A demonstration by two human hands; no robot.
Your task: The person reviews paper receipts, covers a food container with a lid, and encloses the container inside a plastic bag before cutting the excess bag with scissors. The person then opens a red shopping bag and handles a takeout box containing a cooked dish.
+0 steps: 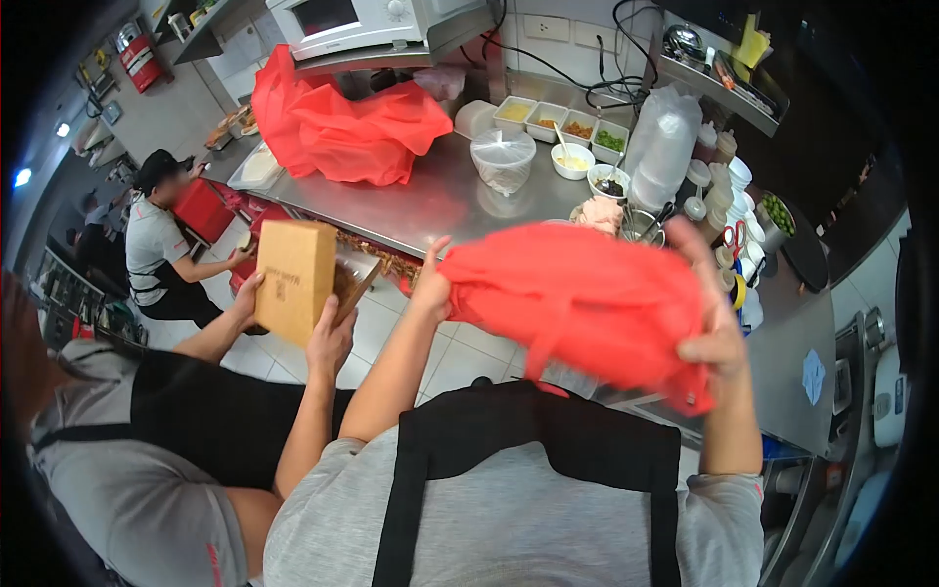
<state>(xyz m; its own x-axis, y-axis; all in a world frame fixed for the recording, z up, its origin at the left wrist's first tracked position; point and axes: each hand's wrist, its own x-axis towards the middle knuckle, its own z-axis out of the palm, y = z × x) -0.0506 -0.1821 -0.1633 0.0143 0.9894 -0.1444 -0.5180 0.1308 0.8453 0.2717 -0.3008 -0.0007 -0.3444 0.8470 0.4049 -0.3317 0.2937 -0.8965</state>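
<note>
A red cloth bag [577, 303] with a strap hangs stretched between my two hands in front of my apron, blurred by motion. Its left end is gripped by my left hand [432, 286], closed on the fabric. At the other end, my right hand [716, 338] pinches the edge with the thumb in front; its upper fingers are smeared. Behind the held bag, another red cloth bag [352, 127] lies crumpled on the steel counter [450, 207]. What is inside either bag, if anything, is hidden.
At my left a co-worker holds a brown cardboard box [295, 279]; another person stands farther back. Along the counter are a tied plastic bag [503, 161], condiment tubs [577, 125], plastic cups [667, 147] and squeeze bottles [719, 196]. A microwave [342, 24] sits above.
</note>
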